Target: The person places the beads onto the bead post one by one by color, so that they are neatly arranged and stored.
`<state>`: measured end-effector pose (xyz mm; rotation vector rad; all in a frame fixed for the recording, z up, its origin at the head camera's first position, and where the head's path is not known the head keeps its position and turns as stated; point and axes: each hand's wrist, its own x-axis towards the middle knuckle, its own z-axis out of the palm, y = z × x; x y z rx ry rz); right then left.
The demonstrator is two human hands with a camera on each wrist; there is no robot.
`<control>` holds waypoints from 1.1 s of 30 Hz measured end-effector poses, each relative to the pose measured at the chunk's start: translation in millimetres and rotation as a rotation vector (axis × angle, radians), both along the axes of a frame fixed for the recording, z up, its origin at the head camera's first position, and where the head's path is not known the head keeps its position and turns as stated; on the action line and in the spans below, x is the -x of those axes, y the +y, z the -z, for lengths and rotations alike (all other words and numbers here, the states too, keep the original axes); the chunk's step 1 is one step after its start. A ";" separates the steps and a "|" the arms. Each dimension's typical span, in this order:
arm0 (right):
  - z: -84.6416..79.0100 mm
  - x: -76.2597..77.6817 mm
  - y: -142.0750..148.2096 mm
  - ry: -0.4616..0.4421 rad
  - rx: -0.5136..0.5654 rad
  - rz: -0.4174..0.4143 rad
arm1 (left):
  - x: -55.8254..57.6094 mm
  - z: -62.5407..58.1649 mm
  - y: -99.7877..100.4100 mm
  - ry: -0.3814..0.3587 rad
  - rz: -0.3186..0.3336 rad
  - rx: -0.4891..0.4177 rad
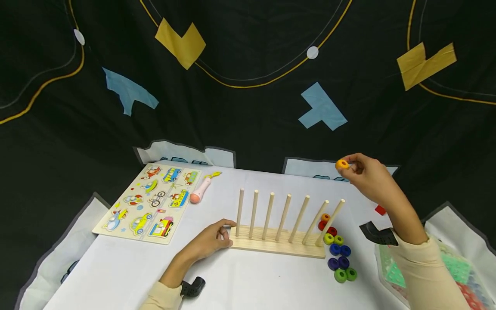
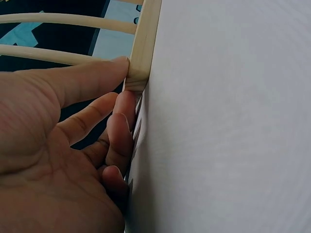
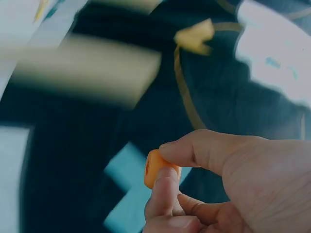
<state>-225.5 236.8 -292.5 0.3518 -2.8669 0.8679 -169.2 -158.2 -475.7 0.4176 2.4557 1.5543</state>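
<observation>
My left hand (image 1: 207, 240) grips the left end of a wooden peg rack (image 1: 271, 245), a flat base with several upright dowels. In the left wrist view, the thumb lies on the base's edge (image 2: 144, 53) with fingertips at its end. My right hand (image 1: 370, 181) is raised above and beyond the rack's right end, pinching an orange bead (image 1: 342, 164) between thumb and fingers. The bead's hole shows in the head view. No bead sits on any dowel (image 1: 253, 214). Beside the rack's right end lie loose beads: orange (image 1: 325, 217), red (image 1: 331, 231), yellow (image 1: 339, 240), blue (image 1: 345, 250), purple (image 1: 343, 262) and green (image 1: 351, 274).
A picture puzzle board (image 1: 145, 202) lies at the left of the white table (image 1: 248, 280), with a pink wand-like toy (image 1: 201, 189) beside it. At the right, under my forearm, stands a clear box (image 1: 387, 275) of colourful pieces. A black curtain (image 1: 248, 120) hangs behind.
</observation>
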 end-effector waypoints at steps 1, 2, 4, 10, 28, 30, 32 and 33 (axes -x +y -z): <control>-5.7 -1.9 -10.8 0.016 0.000 -0.028 | -1.8 -3.7 0.8 -0.003 -0.003 -0.004; -10.7 -3.9 -21.8 0.022 0.003 -0.060 | -1.2 -2.4 1.0 -0.003 -0.006 0.001; -17.8 -7.6 -43.9 0.030 0.002 -0.127 | 2.2 4.7 -0.2 0.004 -0.002 0.004; -22.6 -14.8 -99.4 0.012 -0.022 -0.321 | 14.5 26.1 -3.2 0.011 0.023 0.022; -10.5 -20.6 -179.8 -0.093 -0.100 -0.509 | 14.3 26.7 -5.4 0.001 0.008 0.084; -8.8 -20.3 -182.1 -0.093 -0.107 -0.511 | 14.4 26.8 -5.6 0.002 0.010 0.086; -8.0 -19.9 -183.3 -0.088 -0.110 -0.513 | 14.6 26.9 -5.7 0.004 0.011 0.089; -7.6 -19.8 -183.7 -0.084 -0.113 -0.514 | 14.7 26.8 -5.7 0.005 0.010 0.091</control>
